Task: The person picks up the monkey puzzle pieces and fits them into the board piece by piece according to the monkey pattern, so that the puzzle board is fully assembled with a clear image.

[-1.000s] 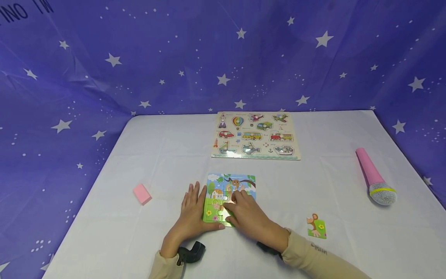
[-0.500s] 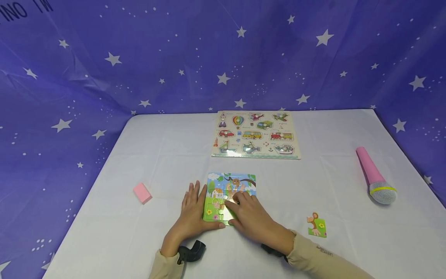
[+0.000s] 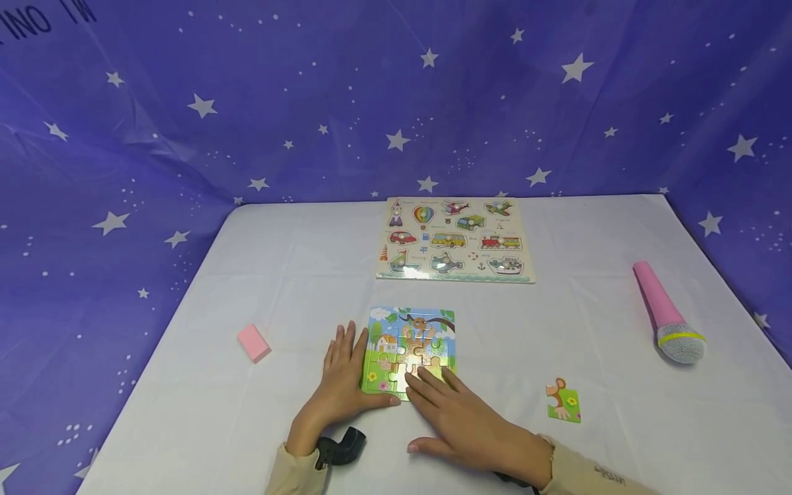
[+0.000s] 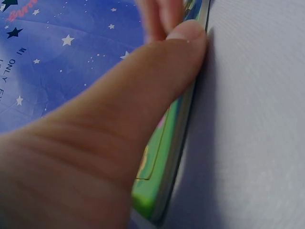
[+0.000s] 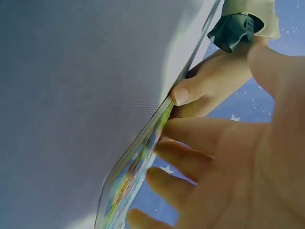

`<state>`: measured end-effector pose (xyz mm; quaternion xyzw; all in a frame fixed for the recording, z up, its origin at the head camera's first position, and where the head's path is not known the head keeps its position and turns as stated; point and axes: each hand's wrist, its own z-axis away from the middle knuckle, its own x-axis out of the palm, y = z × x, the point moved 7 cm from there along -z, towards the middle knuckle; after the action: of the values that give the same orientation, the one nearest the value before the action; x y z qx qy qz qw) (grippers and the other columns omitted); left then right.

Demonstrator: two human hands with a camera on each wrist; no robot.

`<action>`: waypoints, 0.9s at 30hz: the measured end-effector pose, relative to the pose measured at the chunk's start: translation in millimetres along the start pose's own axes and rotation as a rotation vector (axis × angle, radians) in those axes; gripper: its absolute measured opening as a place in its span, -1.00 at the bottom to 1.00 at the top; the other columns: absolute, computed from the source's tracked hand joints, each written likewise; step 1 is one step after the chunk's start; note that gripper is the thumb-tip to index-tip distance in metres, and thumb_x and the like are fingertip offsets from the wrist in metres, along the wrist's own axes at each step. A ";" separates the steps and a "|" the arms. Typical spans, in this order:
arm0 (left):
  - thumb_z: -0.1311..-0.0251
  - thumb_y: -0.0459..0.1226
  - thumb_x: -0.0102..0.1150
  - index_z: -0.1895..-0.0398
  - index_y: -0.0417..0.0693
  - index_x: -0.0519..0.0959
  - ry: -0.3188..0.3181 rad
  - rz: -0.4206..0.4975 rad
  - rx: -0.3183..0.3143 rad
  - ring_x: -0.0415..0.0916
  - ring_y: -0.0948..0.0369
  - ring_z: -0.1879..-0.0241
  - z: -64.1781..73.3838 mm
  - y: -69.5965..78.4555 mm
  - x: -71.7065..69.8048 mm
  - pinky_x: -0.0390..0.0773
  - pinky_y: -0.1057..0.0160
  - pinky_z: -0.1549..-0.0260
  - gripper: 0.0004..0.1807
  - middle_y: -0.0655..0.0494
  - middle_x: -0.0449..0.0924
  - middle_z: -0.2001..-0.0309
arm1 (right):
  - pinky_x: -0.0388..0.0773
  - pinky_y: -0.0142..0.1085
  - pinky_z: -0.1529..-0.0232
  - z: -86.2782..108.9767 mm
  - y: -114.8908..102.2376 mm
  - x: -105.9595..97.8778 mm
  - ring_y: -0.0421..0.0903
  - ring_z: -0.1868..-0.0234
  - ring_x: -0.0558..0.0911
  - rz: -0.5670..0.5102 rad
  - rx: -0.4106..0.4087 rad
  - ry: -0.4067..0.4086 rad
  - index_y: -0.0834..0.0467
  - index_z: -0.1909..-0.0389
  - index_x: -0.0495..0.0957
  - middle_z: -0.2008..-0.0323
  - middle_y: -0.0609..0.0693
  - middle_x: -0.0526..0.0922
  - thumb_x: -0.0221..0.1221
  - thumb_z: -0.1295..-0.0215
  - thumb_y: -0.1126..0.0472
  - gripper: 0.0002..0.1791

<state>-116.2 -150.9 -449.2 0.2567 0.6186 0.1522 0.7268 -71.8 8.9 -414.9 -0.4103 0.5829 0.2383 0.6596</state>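
Note:
A small square jigsaw puzzle (image 3: pixel 383 328) with a house, a tree branch and an animal lies near the front middle of the table. Along its left edge stretch the fingers of my left hand (image 3: pixel 340 381), while the thumb rests on its front edge. In the left wrist view that thumb (image 4: pixel 186 43) crosses the green rim. My right hand (image 3: pixel 464 419) lies with fingers extended over the puzzle's lower right part, thumb spread apart, and covers that corner. Off to the right is a loose puzzle piece (image 3: pixel 564 401) with a brown animal part and a yellow flower.
Behind the jigsaw lies a peg puzzle board (image 3: pixel 454 240) with vehicle pictures. A pink block (image 3: pixel 254 343) sits at the left, and a pink toy microphone (image 3: pixel 668 313) at the right. A starry blue backdrop (image 3: pixel 396 103) hangs behind the white-covered table (image 3: pixel 297 268).
My right hand has uncurled its fingers and drawn back toward the front right, uncovering more of the puzzle's middle. The left hand stays in place.

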 end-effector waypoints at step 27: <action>0.43 0.24 0.39 -0.39 -0.20 -0.06 0.007 0.007 0.000 -0.47 -0.12 -0.42 -1.9 -0.7 0.6 -0.29 -0.15 -0.32 0.33 -0.22 -0.33 -0.43 | 0.07 0.11 -0.30 -3.0 6.1 3.5 0.03 -0.40 0.11 -0.069 0.010 -0.079 0.20 -0.29 0.21 -0.38 0.04 0.13 -0.22 -0.25 -0.34 -0.19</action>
<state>-118.1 -150.8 -450.2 0.2584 0.6200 0.1557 0.7242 -77.6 9.2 -419.8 -0.4171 0.5433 0.2282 0.6920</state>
